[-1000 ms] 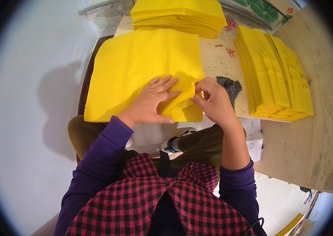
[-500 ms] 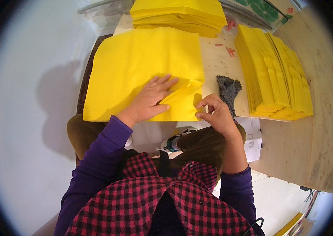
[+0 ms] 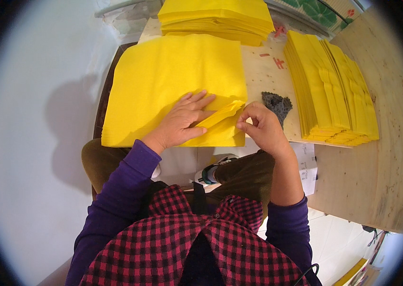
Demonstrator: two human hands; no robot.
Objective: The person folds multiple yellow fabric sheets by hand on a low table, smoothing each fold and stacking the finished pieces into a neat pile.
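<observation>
A stack of yellow felt-like fabric sheets (image 3: 173, 66) lies before me. My left hand (image 3: 182, 119) rests flat on it, fingers spread. Beside that hand, the top sheet's near right corner is folded back as a raised flap (image 3: 220, 113). My right hand (image 3: 262, 126) is at the stack's right edge, just right of the flap. Its thumb and forefinger are pinched together over the near right corner, and whatever is between them cannot be made out.
Another pile of yellow sheets (image 3: 215, 21) sits behind the stack. More yellow bundles (image 3: 330, 90) stand at the right of the wooden board (image 3: 263, 76). A crumpled dark grey cloth (image 3: 277, 106) lies between. A white wall (image 3: 44, 143) rises on the left.
My right hand has moved slightly up and away from me, and its thumb and forefinger have come together. The folded flap looks wider. My left hand stays put.
</observation>
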